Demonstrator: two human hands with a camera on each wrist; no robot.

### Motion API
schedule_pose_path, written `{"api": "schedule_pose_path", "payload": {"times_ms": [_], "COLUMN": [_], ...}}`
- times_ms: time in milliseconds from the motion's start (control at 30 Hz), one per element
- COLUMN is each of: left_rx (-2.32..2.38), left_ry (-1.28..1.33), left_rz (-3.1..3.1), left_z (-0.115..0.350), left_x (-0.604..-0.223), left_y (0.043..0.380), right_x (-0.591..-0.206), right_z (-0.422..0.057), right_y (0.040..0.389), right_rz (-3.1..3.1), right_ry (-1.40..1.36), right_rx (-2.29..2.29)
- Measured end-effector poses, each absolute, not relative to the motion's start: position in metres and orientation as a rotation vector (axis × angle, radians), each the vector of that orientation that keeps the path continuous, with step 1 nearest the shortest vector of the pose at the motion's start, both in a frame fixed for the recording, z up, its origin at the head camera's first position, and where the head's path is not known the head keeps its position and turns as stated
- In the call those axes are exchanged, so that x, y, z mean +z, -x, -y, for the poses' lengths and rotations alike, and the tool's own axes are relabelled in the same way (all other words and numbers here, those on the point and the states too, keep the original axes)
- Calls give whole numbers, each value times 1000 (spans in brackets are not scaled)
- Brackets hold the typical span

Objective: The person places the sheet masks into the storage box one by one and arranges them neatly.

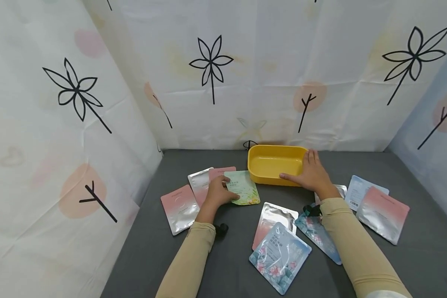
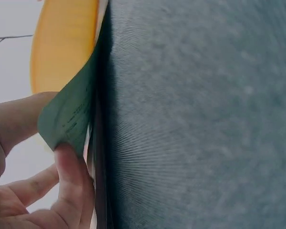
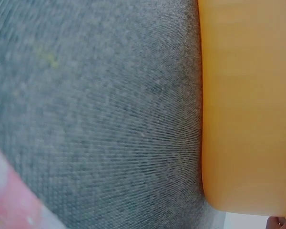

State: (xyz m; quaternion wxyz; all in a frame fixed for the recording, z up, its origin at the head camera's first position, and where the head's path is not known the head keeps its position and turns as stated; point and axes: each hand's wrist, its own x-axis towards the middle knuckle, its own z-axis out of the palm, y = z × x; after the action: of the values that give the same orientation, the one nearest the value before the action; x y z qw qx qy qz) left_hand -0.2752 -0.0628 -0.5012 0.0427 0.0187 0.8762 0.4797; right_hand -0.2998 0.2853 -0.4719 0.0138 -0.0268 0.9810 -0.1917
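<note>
Right sleeve (image 1: pixel 357 244) hid part of the blue packet (image 1: pixel 318 237). Green packet's (image 1: pixel 243 186) print was too small to read. Right wrist view cut off the tub (image 3: pixel 250 109); pinkish thing (image 3: pixel 16 202) at lower left was blurred.

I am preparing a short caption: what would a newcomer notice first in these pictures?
Probably the bright yellow tray near the back of the table, the right hand on its right end. Next, the green packet left of it, pinched by the left hand. Behind, bold black flower drawings on the pale backdrop.
</note>
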Motion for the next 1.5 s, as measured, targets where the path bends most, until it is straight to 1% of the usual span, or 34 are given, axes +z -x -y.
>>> {"api": "schedule_pose_path", "payload": {"times_ms": [267, 633, 833, 1033, 1500], "left_rx": [1415, 1730, 1800, 1863, 2032], "left_ry": [-129, -175, -253, -267, -410], "left_rz": [-2679, -2495, -2562, -2572, -2509], "left_z": [68, 75, 79, 81, 73], "left_x": [-499, -493, -483, -472, -450], "left_y": [275, 269, 268, 264, 260], "right_x": [-469, -467, -469, -470, -473], "right_z": [-285, -285, -287, -287, -288], "right_y": [299, 297, 298, 299, 300], "right_rz": [-3041, -3054, -3061, -3061, -3058], "right_ry": [109, 123, 130, 124, 135], "right_rx": [-566, -568, -579, -582, -584]}}
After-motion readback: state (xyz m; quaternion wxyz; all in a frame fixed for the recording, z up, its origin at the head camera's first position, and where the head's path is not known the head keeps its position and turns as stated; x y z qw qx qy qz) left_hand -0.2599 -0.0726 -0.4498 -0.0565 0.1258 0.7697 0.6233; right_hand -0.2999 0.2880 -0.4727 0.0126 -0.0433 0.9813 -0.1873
